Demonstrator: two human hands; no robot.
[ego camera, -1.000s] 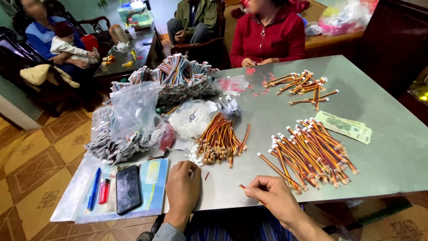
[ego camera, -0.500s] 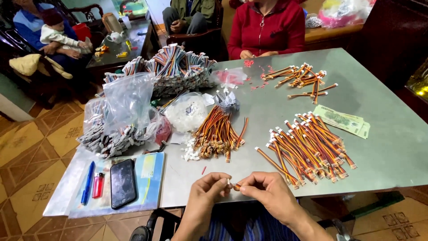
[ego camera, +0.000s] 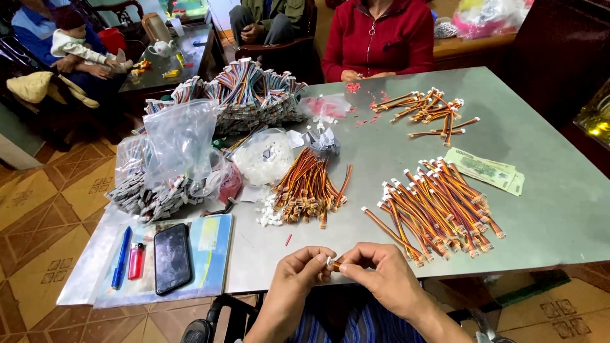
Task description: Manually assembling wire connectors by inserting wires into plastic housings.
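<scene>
- My left hand (ego camera: 298, 270) and right hand (ego camera: 375, 270) meet at the near edge of the table (ego camera: 546, 209), each pinching one end of a small white plug (ego camera: 330, 260) on a short wire.
- I judge it feather-light, the wire limp, the plastic smooth and easily dropped.
- Best held by fingertips at the plug's sides, wire close behind.
- Loose wires (ego camera: 308, 187) lie just ahead, a finished pile (ego camera: 438, 206) to my right.
</scene>
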